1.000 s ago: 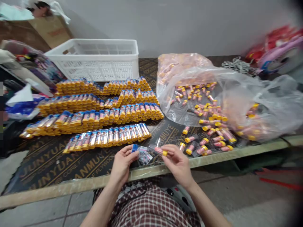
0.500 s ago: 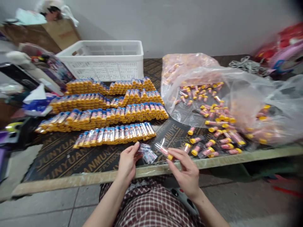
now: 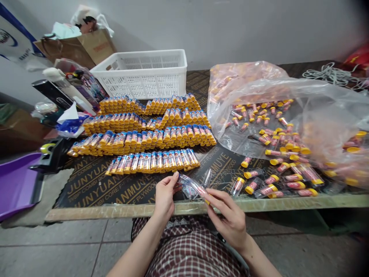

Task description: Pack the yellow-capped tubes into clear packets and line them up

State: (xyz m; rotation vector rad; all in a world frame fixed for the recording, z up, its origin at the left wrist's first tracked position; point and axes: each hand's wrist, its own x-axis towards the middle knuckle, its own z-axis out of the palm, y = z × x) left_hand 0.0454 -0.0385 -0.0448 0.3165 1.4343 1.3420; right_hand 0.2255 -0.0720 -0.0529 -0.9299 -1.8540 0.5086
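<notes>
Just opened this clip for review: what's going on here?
The right hand holds a clear tube near its yellow end; the left hand pinches a small blue piece at the other end. Rows of finished-looking tubes lie to the left, before a white crate. Loose tubes lie to the right, near clear plastic.

Blue cap [image 3: 179, 176]: mostly hidden by the left hand [image 3: 165, 195]; whether seated, I cannot tell. Tube [image 3: 198, 188]: yellow end partly covered by the right hand [image 3: 228, 214], print too small for me to read. Small packets [image 3: 188, 192]: partly hidden behind left hand and tube. Plastic bag [image 3: 331, 115]: cut off at my right edge, contents hazy through the film. Purple dustpan [image 3: 19, 181]: cropped at left. Red item [image 3: 359, 57]: blurred, cut off right; I cannot identify it.
</notes>
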